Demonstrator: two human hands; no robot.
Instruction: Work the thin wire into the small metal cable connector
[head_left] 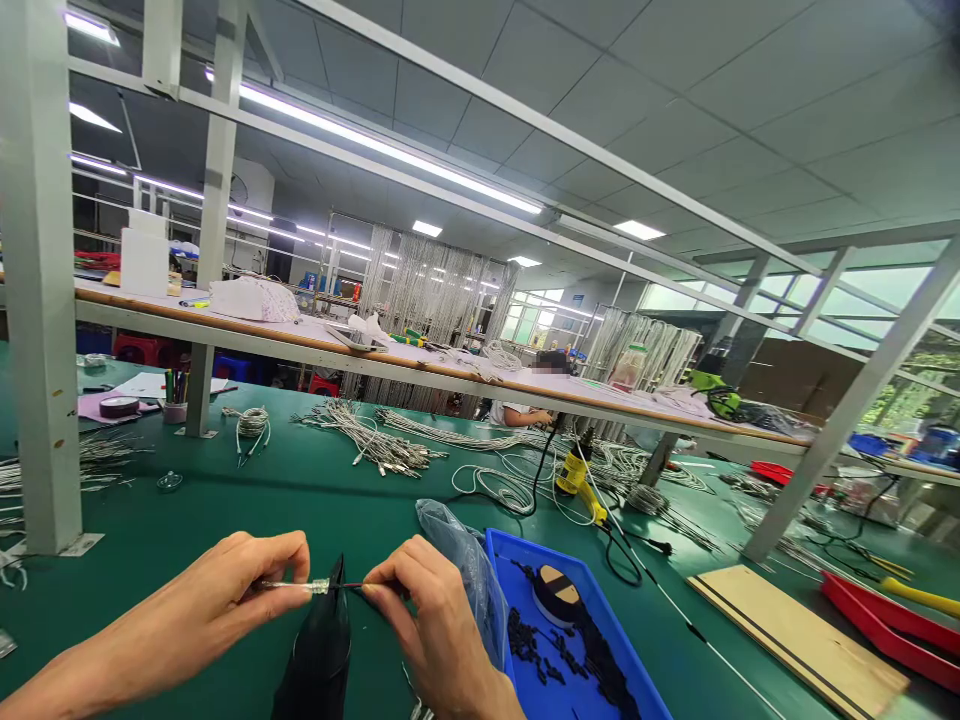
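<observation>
Cables (367,440) lie in bundles across the green table (225,500), well beyond the hands. A blue tray (637,690) of small black pieces sits just right of the right hand (435,620), with a clear bag (465,560) between them and a round black puck (559,592) inside the tray. A black pouch (319,650) stands below the hands. A yellow tool (574,470) rests farther back. The left hand (225,590) pinches a thin wire (296,586) at its clear tip; the right hand is closed on the wire's other end, both above the table's near edge.
</observation>
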